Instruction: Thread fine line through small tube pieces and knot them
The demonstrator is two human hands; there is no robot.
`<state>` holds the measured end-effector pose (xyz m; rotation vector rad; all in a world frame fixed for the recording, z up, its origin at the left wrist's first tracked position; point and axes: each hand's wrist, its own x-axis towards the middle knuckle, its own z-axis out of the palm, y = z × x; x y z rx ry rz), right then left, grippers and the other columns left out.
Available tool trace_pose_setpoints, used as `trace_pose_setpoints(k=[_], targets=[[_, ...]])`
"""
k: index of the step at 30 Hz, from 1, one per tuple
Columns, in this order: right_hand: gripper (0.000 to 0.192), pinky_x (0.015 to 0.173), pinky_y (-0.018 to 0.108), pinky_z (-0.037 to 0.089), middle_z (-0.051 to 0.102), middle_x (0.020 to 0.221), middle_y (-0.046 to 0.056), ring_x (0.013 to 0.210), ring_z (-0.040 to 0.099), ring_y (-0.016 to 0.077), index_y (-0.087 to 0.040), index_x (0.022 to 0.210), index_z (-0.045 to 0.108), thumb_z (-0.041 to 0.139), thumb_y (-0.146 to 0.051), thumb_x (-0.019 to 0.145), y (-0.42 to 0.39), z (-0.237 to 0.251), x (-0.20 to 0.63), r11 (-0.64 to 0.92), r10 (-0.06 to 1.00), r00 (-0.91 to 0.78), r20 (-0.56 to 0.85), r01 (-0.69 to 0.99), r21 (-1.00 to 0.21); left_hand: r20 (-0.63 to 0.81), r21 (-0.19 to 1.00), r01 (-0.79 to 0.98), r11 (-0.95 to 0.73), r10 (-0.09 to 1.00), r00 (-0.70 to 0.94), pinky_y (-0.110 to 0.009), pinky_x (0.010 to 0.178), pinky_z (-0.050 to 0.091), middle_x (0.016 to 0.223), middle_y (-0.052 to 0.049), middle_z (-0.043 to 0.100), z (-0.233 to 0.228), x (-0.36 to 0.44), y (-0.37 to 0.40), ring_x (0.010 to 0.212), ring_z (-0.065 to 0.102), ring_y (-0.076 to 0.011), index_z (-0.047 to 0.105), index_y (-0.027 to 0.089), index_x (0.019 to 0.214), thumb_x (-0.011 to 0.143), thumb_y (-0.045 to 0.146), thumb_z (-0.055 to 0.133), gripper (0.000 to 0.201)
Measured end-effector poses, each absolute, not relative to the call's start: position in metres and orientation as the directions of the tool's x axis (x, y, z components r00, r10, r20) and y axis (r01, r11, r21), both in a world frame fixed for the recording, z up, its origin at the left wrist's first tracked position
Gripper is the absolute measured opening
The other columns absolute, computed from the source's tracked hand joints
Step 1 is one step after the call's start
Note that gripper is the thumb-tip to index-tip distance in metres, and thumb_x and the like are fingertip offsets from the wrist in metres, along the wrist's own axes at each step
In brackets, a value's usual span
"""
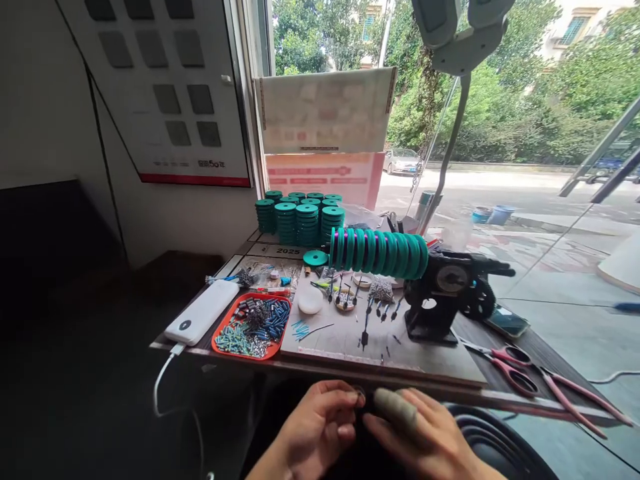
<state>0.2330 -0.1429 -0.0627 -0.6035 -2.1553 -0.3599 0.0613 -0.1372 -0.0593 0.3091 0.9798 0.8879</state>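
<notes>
My left hand [313, 427] and my right hand [425, 437] meet below the near edge of the work table [450, 380]. The left fingers pinch a tiny dark part [359, 395], too small to make out. The right hand's fingertips reach in toward that part; one finger wears a grey-green finger cot [395, 407]. Whether the right hand grips the part I cannot tell. Straight ahead on the table, a black hand-crank winder [445, 293] carries a row of green spools [377, 252] on its shaft.
A red tray [220, 337] of small blue and silver parts lies beside a white power bank [203, 312] with a cable. Stacks of green spools [297, 217] stand at the back. Red-handled scissors [505, 363] and pliers [570, 393] lie at right, near a phone [507, 321].
</notes>
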Motion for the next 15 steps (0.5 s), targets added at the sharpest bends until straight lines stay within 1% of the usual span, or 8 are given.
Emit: trace_pose_setpoints(k=[2,5,7,8,9,11,13,15], targets=[[0.028,0.049,0.025,0.046,0.066,0.065,0.005,0.052,0.059,0.0136,-0.014,0.090,0.068,0.042,-0.006,0.089,-0.145,-0.075,0.230,0.845,0.237,-0.585,0.776,0.519,0.132,-0.605,0.548,-0.534,0.643,0.746,0.278,-0.011,0.041,0.033,0.061,-0.003,0.066,-0.060,0.062,-0.138,0.051,0.056,-0.0060,0.063,0.012,0.061,0.053,0.003,0.074,0.016],[0.029,0.049,0.027,0.047,0.067,0.064,0.006,0.052,0.059,0.0147,-0.013,0.089,0.068,0.040,-0.009,0.090,-0.142,-0.084,0.222,0.850,0.247,-0.541,0.804,0.520,0.089,-0.614,0.520,-0.550,0.654,0.733,0.291,-0.010,0.040,0.032,0.057,0.000,0.064,-0.060,0.064,-0.140,0.049,0.054,-0.0044,0.063,0.012,0.061,0.050,0.004,0.076,0.018],[0.025,0.052,0.026,0.048,0.067,0.069,0.006,0.057,0.060,0.0155,-0.017,0.087,0.069,0.044,-0.015,0.090,-0.143,-0.088,0.218,0.858,0.340,-0.422,0.840,0.505,-0.093,-0.607,0.524,-0.545,0.654,0.736,0.300,-0.010,0.039,0.030,0.057,0.001,0.062,-0.059,0.065,-0.141,0.048,0.053,-0.0040,0.064,0.012,0.061,0.046,0.007,0.078,0.021],[0.022,0.054,0.026,0.048,0.067,0.072,0.006,0.060,0.060,0.0155,-0.019,0.086,0.069,0.047,-0.019,0.090,-0.144,-0.090,0.217,0.835,0.462,-0.326,0.825,0.474,-0.280,-0.595,0.534,-0.540,0.651,0.743,0.308,-0.011,0.039,0.029,0.057,0.001,0.061,-0.058,0.066,-0.142,0.048,0.051,-0.0037,0.064,0.012,0.060,0.044,0.009,0.080,0.022],[0.019,0.056,0.024,0.047,0.067,0.073,0.005,0.063,0.060,0.0151,-0.020,0.083,0.069,0.051,-0.024,0.088,-0.146,-0.092,0.215,0.752,0.634,-0.220,0.741,0.397,-0.526,-0.578,0.542,-0.537,0.646,0.751,0.320,-0.011,0.039,0.029,0.056,0.002,0.060,-0.058,0.067,-0.142,0.048,0.049,-0.0036,0.064,0.011,0.058,0.042,0.011,0.081,0.024],[0.019,0.054,0.021,0.044,0.062,0.065,0.001,0.059,0.056,0.0124,-0.019,0.073,0.066,0.062,-0.036,0.081,-0.150,-0.093,0.212,0.312,0.944,-0.128,0.303,0.060,-0.948,-0.520,0.607,-0.510,0.610,0.790,0.325,-0.013,0.040,0.028,0.052,0.003,0.056,-0.056,0.068,-0.142,0.046,0.045,-0.0035,0.063,0.011,0.054,0.041,0.014,0.081,0.023],[0.034,0.047,0.019,0.035,0.051,0.051,-0.003,0.047,0.045,0.0083,-0.016,0.064,0.061,0.071,-0.049,0.068,-0.153,-0.093,0.209,-0.184,0.955,-0.269,-0.122,-0.220,-0.958,-0.429,0.761,-0.409,0.503,0.864,0.265,-0.016,0.043,0.029,0.053,0.005,0.052,-0.054,0.067,-0.142,0.044,0.040,-0.0038,0.062,0.013,0.054,0.048,0.017,0.078,0.018],[0.045,0.042,0.018,0.028,0.039,0.042,-0.007,0.039,0.033,0.0052,-0.016,0.061,0.057,0.074,-0.057,0.057,-0.158,-0.092,0.209,-0.392,0.878,-0.402,-0.258,-0.299,-0.870,-0.269,0.933,-0.195,0.303,0.945,0.184,-0.019,0.049,0.033,0.062,0.003,0.054,-0.051,0.065,-0.142,0.050,0.043,-0.0066,0.062,0.015,0.055,0.058,0.019,0.073,0.012]])
